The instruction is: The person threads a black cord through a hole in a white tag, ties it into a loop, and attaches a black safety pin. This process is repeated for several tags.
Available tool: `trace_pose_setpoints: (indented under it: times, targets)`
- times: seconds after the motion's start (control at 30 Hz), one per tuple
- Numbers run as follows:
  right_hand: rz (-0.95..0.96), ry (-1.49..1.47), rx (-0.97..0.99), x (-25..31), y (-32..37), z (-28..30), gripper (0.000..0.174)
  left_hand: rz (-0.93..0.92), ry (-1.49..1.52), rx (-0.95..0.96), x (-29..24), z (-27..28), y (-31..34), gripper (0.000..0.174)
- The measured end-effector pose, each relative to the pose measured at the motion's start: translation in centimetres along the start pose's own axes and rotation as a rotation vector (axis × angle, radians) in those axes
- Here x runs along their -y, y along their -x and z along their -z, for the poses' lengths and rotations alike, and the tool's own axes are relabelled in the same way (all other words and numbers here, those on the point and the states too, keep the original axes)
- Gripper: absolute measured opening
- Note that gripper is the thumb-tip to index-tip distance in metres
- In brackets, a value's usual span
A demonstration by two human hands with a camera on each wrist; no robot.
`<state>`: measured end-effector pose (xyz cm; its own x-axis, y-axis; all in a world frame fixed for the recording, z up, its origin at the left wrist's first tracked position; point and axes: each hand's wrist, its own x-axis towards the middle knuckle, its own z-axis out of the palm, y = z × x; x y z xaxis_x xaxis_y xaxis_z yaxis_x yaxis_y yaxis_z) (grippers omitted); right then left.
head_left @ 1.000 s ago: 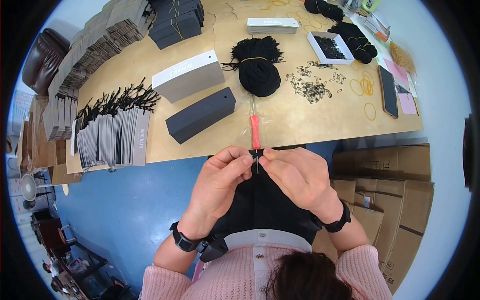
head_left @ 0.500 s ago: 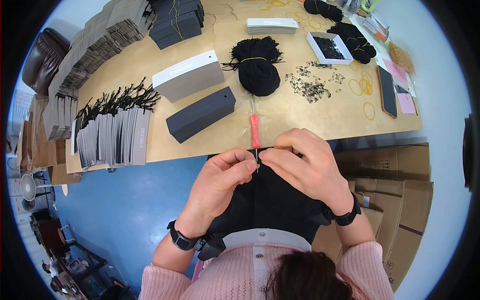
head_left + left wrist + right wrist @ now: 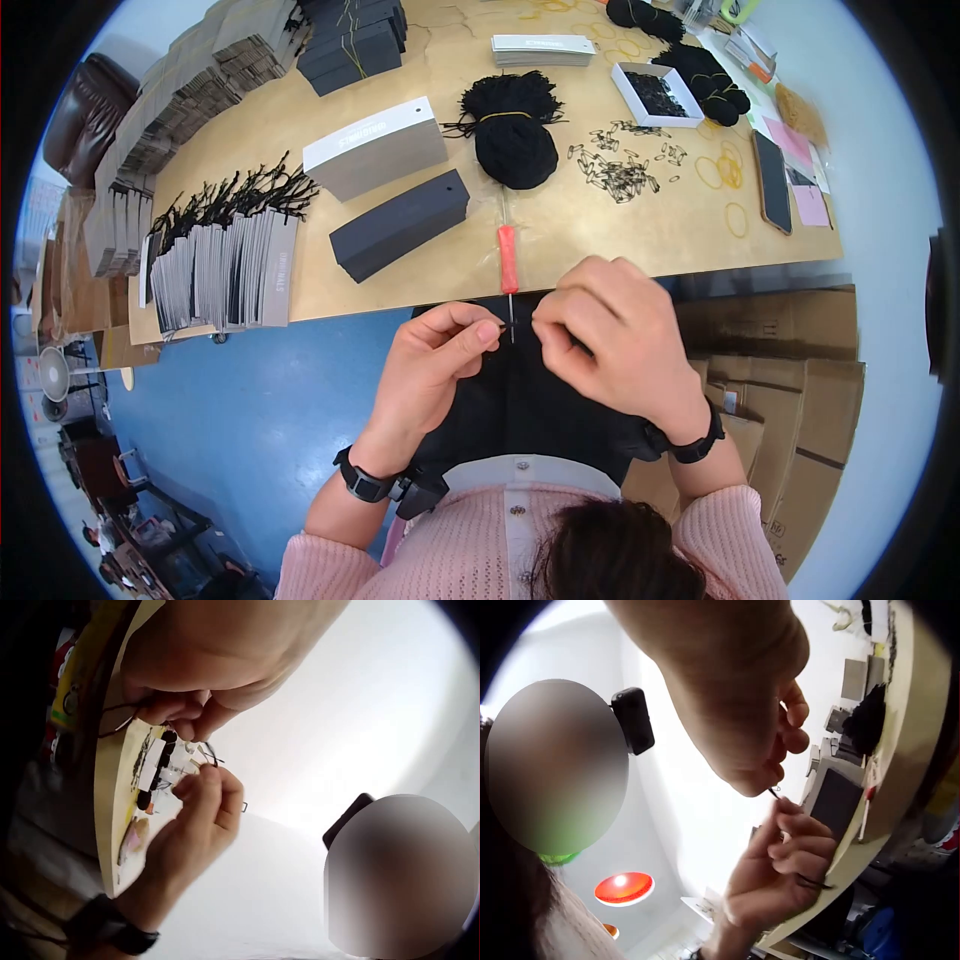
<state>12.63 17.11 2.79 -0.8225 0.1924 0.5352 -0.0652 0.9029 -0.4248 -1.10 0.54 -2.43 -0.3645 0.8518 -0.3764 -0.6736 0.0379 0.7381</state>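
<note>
A thin black cord (image 3: 773, 793) runs between the two hands in the right wrist view. My left hand (image 3: 435, 350) pinches it between thumb and index finger, and a cord end (image 3: 815, 883) sticks out past the curled fingers. My right hand (image 3: 615, 340) has thumb and index finger pinched on the cord's other part, the remaining fingers curled. A tiny metal loop (image 3: 778, 788) shows at the right fingertips. Between the hands in the head view passes the thin shaft of a red-handled tool (image 3: 508, 260), which lies at the table's front edge.
A bundle of black cords (image 3: 515, 150) lies behind the tool, with loose small pins (image 3: 620, 178) to its right. A white box (image 3: 660, 95) and a phone (image 3: 772, 183) lie farther right. Dark tags (image 3: 400, 228) and corded grey tags (image 3: 225, 270) stand left.
My right hand has moved up and right, slightly away from the left hand, with its fingers curling more. The left hand has shifted slightly left, still pinching.
</note>
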Motion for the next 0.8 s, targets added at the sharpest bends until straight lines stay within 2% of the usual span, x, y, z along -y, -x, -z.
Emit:
trace_pose_setpoints:
  times: [0.13, 0.2, 0.33, 0.4, 0.43, 0.47, 0.5, 0.6, 0.63, 0.7, 0.73, 0.77, 0.8]
  targets:
    - [-0.075, 0.032, -0.017, -0.5, 0.1, 0.0, 0.016, 0.091, 0.093, 0.071, -0.3, -0.8, 0.4, 0.014]
    - [-0.074, 0.036, 0.026, 0.0, 0.2, -0.1, 0.015, 0.109, 0.382, 0.114, -0.1, -1.3, 0.4, 0.015]
    - [-0.115, -0.011, 0.141, 0.9, 0.4, 0.0, 0.014, 0.022, 0.311, 0.050, -0.3, -2.1, 0.2, 0.017]
    - [-0.185, -0.086, 0.156, 1.0, 0.6, 0.1, 0.014, -0.533, -0.729, -0.073, -0.4, -2.5, 0.2, 0.018]
    - [-0.255, -0.160, 0.169, 1.0, 0.7, 0.1, 0.014, -0.533, -0.729, -0.071, -0.4, -2.5, 0.1, 0.018]
    - [-0.257, -0.160, 0.168, 1.0, 0.7, 0.3, 0.014, -0.767, -0.979, -0.050, -0.5, -2.3, 0.0, 0.018]
    - [-0.354, -0.271, 0.221, 0.9, 0.7, 0.6, 0.015, -1.002, -1.228, -0.028, -0.6, -2.1, 0.0, 0.019]
    - [-0.537, -0.469, 0.300, 0.8, 0.8, 0.6, 0.016, -1.080, -1.289, -0.019, -0.7, -2.1, -0.1, 0.018]
    - [-0.626, -0.553, 0.322, 0.7, 0.9, 0.6, 0.016, -1.081, -1.289, -0.020, -0.9, -2.2, 0.0, 0.018]
    - [-0.593, -0.562, 0.297, 0.8, 0.5, 1.5, 0.013, -0.711, -0.989, -0.051, -1.1, -2.4, 0.3, 0.014]
    - [-0.561, -0.573, 0.275, 0.9, 0.3, 1.7, 0.011, -0.710, -0.989, -0.054, -1.1, -2.2, 0.3, 0.014]
    - [-0.560, -0.577, 0.278, 0.8, 0.3, 1.4, 0.011, -0.459, -0.622, -0.011, -1.2, -2.1, 0.3, 0.013]
    - [-0.443, -0.492, 0.158, 0.7, 0.4, 1.0, 0.011, -0.210, -0.255, 0.031, -1.1, -2.0, 0.3, 0.012]
